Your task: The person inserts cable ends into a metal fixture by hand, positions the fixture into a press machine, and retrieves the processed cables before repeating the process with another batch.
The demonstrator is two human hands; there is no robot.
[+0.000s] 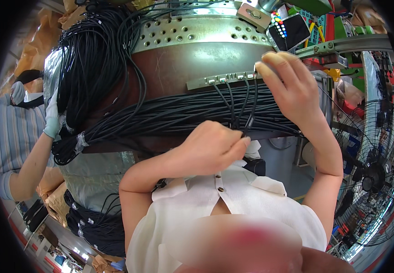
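My left hand (pixel 213 145) is closed near my chest, its fingertips pinching the black cables (pixel 234 123) where several strands come together. Over at the right end of a slotted metal strip (pixel 197 84), my right hand (pixel 292 86) has thumb and fingers around a small silvery cable connector (pixel 255 68). A black cable runs from that connector down toward my left hand. Other light-coloured connectors (pixel 223 80) sit in the strip's slots with their cables trailing down. Beneath them a thick bundle of black cables (pixel 174 109) lies along the near edge of the brown worktable (pixel 169 63).
Left, a large heap of black cables (pixel 92 59) hangs beside another person's gloved hand (pixel 52 116). Behind the worktable surface lies a perforated metal plate (pixel 197 32). A phone (pixel 295 32) with a beaded strap is at the back right; a caged fan (pixel 372 177) stands right.
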